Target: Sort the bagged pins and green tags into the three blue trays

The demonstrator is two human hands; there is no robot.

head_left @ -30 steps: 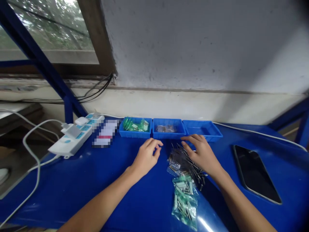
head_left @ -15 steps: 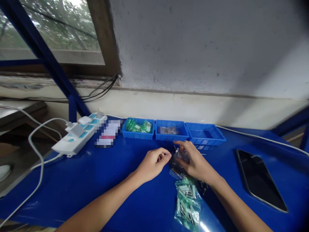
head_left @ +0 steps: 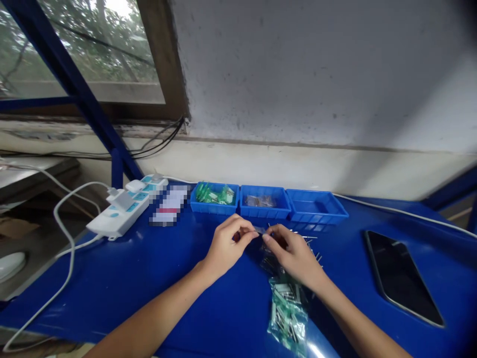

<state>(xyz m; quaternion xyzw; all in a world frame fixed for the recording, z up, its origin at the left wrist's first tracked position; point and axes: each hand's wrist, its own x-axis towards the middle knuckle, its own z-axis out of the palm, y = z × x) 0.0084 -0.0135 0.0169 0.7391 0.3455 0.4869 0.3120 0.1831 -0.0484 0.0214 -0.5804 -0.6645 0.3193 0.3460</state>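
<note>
Here, just below centre frame, the left hand [head_left: 227, 246] and right hand [head_left: 296, 254] pinch a small clear plastic bag [head_left: 260, 230], fingertips almost meeting! Thin metal rods [head_left: 310, 237] poke out beside the right hand; green-tinted bags [head_left: 287, 323] lie lower down the blue desk [head_left: 156, 278]; three blue trays [head_left: 264, 212] line up beyond; smartphone [head_left: 402, 278], far right.
</note>
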